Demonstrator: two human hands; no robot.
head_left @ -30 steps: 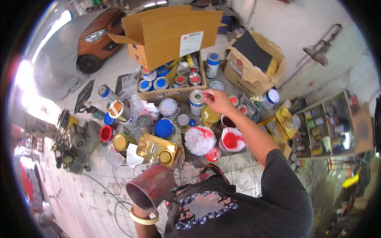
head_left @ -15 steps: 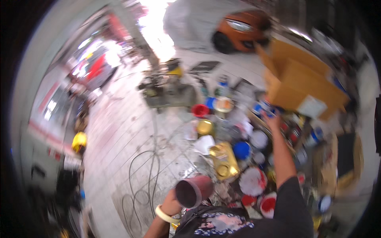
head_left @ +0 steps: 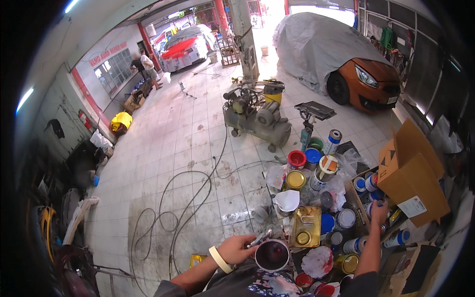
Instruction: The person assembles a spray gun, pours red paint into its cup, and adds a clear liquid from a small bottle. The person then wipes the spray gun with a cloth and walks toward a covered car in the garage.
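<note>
Head view: the left hand (head_left: 238, 249), fingers curled around its metal fitting, holds an open, round cup with a dark red inside (head_left: 272, 254) in front of the person's dark shirt (head_left: 232, 282). The right hand (head_left: 379, 213) is over the open brown cardboard box (head_left: 418, 179), its fingers at the blue-and-white metal cans inside, though whether they grip one I cannot tell; a rectangular gold tin (head_left: 305, 227) lies between the hands, near the cup.
</note>
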